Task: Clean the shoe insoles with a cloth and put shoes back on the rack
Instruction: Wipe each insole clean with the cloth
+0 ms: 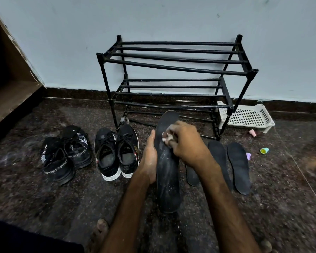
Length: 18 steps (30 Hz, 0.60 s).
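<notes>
My left hand (150,156) grips the left edge of a long black insole (167,172), held upright in front of me and dusted with white specks. My right hand (186,143) presses a small white cloth (166,137) against the insole's upper part. Three more black insoles lie on the floor to the right: one (192,175) partly hidden by my right arm, one (219,157) in the middle, one (239,167) farthest right. Two pairs of black shoes stand on the left: sport shoes (66,154) and white-soled sneakers (117,152). The black shoe rack (171,59) stands bare against the wall.
A white perforated plastic tray (248,116) lies behind the rack's right leg. Small pink (252,132), green (264,150) and purple (248,155) bits sit on the dark speckled floor at the right. A brown wooden unit (9,84) fills the left corner. My bare foot (100,230) rests near the bottom.
</notes>
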{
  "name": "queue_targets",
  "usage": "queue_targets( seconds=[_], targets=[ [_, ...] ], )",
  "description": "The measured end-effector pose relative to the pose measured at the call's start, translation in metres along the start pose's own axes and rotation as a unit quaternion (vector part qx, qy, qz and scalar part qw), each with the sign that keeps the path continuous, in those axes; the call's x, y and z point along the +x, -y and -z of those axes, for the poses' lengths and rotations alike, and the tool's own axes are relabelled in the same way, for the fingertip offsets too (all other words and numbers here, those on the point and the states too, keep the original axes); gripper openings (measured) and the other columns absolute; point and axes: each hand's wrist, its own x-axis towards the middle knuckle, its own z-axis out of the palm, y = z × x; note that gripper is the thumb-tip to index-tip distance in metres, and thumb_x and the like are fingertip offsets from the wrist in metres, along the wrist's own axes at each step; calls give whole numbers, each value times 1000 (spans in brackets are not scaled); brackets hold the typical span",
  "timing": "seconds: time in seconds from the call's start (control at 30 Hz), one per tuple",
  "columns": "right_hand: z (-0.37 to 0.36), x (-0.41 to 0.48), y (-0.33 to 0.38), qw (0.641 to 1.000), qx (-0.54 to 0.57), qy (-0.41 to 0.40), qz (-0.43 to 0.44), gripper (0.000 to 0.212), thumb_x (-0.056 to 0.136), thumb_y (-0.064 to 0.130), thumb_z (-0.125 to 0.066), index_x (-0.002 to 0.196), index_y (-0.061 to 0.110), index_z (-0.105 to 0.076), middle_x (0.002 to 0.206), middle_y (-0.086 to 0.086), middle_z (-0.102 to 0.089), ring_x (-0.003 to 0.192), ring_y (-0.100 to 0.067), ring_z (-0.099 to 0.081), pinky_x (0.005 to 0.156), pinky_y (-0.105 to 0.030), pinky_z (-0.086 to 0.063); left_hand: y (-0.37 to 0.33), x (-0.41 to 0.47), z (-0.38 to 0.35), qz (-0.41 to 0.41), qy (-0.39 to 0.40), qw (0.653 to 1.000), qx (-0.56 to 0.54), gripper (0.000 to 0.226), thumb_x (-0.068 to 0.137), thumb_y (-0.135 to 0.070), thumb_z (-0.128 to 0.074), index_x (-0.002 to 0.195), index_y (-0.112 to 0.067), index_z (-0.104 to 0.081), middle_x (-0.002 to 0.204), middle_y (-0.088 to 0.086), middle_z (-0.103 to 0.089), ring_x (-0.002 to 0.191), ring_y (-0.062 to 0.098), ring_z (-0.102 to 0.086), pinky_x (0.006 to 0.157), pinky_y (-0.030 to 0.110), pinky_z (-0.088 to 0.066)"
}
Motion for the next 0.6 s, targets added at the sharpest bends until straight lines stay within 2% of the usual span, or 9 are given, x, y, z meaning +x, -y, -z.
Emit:
queue_targets(
  seconds=[0.07, 0.13, 0.23, 0.3, 0.4, 0.43, 0.53, 0.57, 0.6],
  targets=[
    [3, -1, -7, 999, -8, 16, -36, 18, 80, 4, -70, 86, 20, -71, 95, 2, -59, 87, -18, -61, 82, -33, -53, -3, 0, 1, -5, 14, 1000, 9, 65, 98, -59, -33, 119, -4, -62, 92, 14, -72, 80, 24, -70, 73, 34, -57],
    [5, -2, -13, 995, -18, -72, -64, 18, 82, 1, -67, 86, 19, -70, 96, 2, -58, 86, -19, -61, 78, -31, -52, -1, -3, -2, 21, 18, 997, 70, 69, 96, -65, -30, 113, -9, -66, 92, 14, -73, 76, 27, -71, 66, 42, -59],
    [3, -1, -8, 980, 7, -197, -33, 16, 84, 0, -66, 93, 13, -68, 97, 0, -60, 88, -19, -60, 78, -32, -51, 6, -10, -12, 49, 36, 994, 92, 66, 97, -63, -31, 115, -11, -65, 99, 13, -72, 88, 25, -70, 84, 43, -53],
    [3, 1, -4, 987, 52, -150, 3, 14, 83, 4, -71, 93, 14, -71, 96, 3, -61, 88, -14, -60, 81, -28, -51, 8, -10, -13, 35, 37, 996, 69, 63, 98, -60, -30, 120, -10, -61, 99, 12, -73, 90, 22, -70, 82, 37, -55],
    [10, 0, -12, 999, 34, 0, -10, 14, 79, 6, -77, 83, 20, -74, 89, 4, -62, 84, -14, -62, 81, -32, -53, 4, -10, -6, 41, 36, 994, 98, 70, 97, -64, -25, 117, -8, -62, 86, 15, -73, 70, 27, -72, 54, 39, -59],
    [11, 0, -19, 999, 17, -11, -32, 17, 79, 4, -75, 81, 20, -73, 88, 4, -62, 83, -15, -62, 80, -33, -53, 4, -11, -4, 46, 39, 991, 117, 74, 96, -65, -25, 118, -4, -61, 83, 16, -73, 65, 29, -71, 49, 39, -58],
    [11, 0, -24, 984, 12, -170, -59, 17, 82, 1, -70, 88, 17, -71, 94, 1, -61, 85, -17, -62, 79, -31, -53, 6, -15, -10, 62, 45, 986, 146, 75, 96, -66, -26, 117, -2, -61, 82, 16, -72, 67, 29, -70, 52, 40, -58],
    [9, 0, -19, 980, 28, -192, -39, 16, 83, 1, -70, 91, 15, -72, 96, 2, -61, 87, -15, -61, 81, -29, -52, 9, -13, -11, 62, 48, 988, 133, 71, 97, -64, -26, 114, -5, -63, 85, 15, -72, 71, 28, -71, 56, 39, -59],
    [8, 2, -14, 984, 44, -173, -11, 16, 83, 2, -71, 93, 14, -72, 97, 2, -61, 88, -13, -59, 83, -26, -51, 10, -13, -13, 58, 55, 991, 103, 66, 98, -61, -27, 114, -8, -63, 89, 15, -73, 76, 26, -72, 61, 37, -59]
  ],
)
